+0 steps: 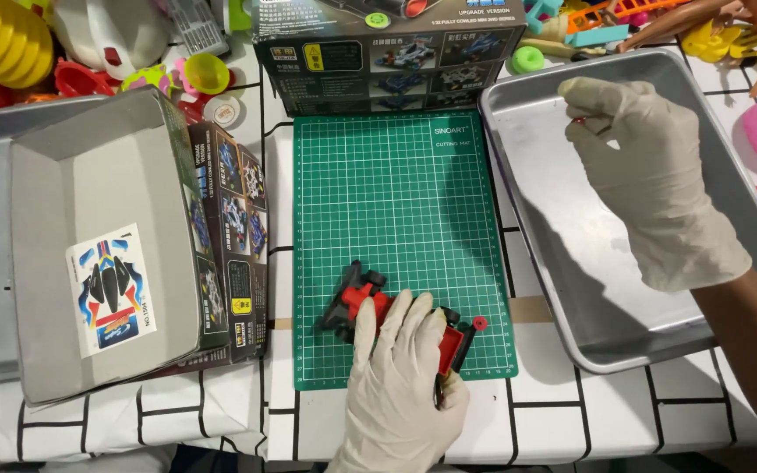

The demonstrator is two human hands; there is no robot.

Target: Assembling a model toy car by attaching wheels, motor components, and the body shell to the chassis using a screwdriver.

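Now, left hand (pixel 406 350) pressed flat on red toy car chassis (pixel 363 305), right hand (pixel 650 180) pinching small red part (pixel 578 121) over metal tray (pixel 562 254).

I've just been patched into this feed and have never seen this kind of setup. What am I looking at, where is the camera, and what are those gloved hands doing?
There is no machine: a person works with two gloved hands, filmed by one camera on their head, looking down. The left hand presses on a red and black plastic toy car chassis lying on a green gridded cutting mat; a small red gear-like piece lies beside it. The right hand hovers over a shiny metal tray, pinching a tiny red part in its grip. To the left an open grey cardboard box holds a sticker sheet. The white tiled table carries colourful toys along the far edge.
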